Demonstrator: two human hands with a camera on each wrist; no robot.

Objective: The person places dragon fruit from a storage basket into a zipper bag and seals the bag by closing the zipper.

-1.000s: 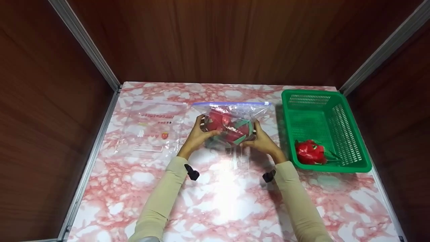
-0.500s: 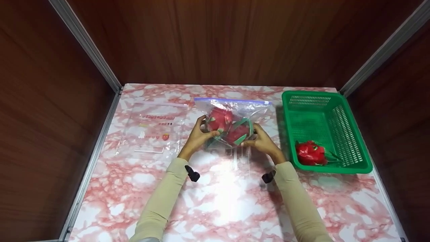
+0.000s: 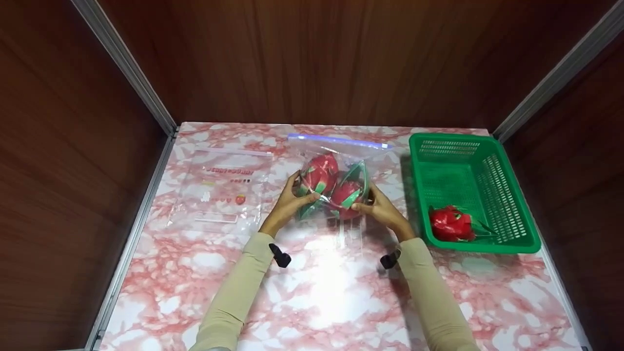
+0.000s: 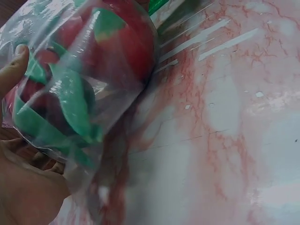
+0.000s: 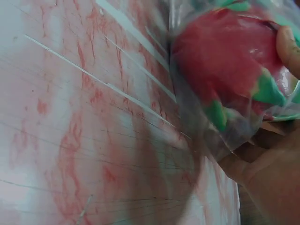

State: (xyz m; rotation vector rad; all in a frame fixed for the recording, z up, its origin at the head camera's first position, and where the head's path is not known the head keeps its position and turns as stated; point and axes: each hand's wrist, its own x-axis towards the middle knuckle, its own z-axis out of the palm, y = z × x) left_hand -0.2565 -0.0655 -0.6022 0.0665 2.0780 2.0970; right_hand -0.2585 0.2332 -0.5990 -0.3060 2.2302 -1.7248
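Observation:
A clear zip bag (image 3: 351,152) with a purple strip along its top holds two red dragon fruits with green scales, the left one (image 3: 319,173) standing a bit higher than the right one (image 3: 348,197). My left hand (image 3: 288,202) grips the bag's left side, thumb in front and fingers behind. On the opposite side my right hand (image 3: 382,209) grips it in the same way. Both wrist views show the bag's lower part (image 4: 89,178) off the tabletop, with a dragon fruit (image 5: 225,56) pressing against the film near the right thumb.
A green plastic basket (image 3: 512,195) on the right holds another dragon fruit (image 3: 451,223). To the left, a flat clear zip bag (image 3: 222,187) with printed lettering lies on the marbled table (image 3: 195,282). Dark wooden panels (image 3: 312,58) stand around the table.
The bag's top strip has swung up and away, so the bag faces the head camera more fully. Both dragon fruits now show more plainly. Each hand keeps its grip.

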